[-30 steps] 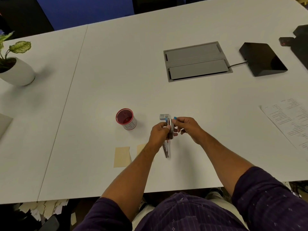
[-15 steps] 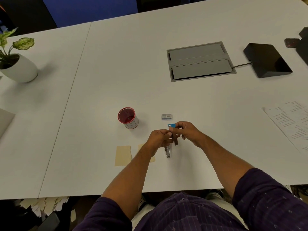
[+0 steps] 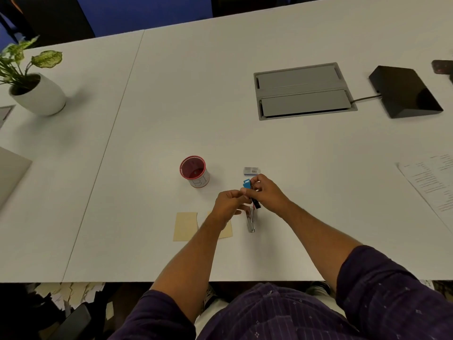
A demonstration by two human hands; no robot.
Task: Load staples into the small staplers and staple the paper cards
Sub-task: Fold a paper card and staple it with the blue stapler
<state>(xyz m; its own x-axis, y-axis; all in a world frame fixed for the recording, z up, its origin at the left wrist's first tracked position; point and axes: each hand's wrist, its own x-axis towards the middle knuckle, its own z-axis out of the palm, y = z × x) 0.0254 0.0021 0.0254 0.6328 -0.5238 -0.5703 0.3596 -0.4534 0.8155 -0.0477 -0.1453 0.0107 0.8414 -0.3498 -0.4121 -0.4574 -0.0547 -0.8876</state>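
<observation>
- Far left, a potted plant [image 3: 31, 79] sits on the white worktop [image 3: 171, 106], well apart from the action.
- Moving in, a red-rimmed cup [image 3: 195, 171] stands upright, just behind and left of the hands.
- 2 tan paper cards [image 3: 185, 226] lie flat near the front edge; the left forearm crosses over the second one.
- Left hand [image 3: 229, 203] hovers above the cards, fingers curled, fingertips pinching at the side of the blue stapler [image 3: 250, 191].
- That blue stapler is held up off the worktop, tilted, blue end away from the person, dark end toward them.
- Just below it, a silver stapler [image 3: 251, 220] lies on the worktop, pointing toward the person.
- Right hand [image 3: 268, 192] grips the blue stapler from the right, fingers wrapped round it.
- Just beyond the hands, a small staple box [image 3: 251, 170] rests flat.
- Further right: a grey cable hatch [image 3: 304, 90], a black wedge device [image 3: 405, 92], printed sheets [image 3: 434, 180].
</observation>
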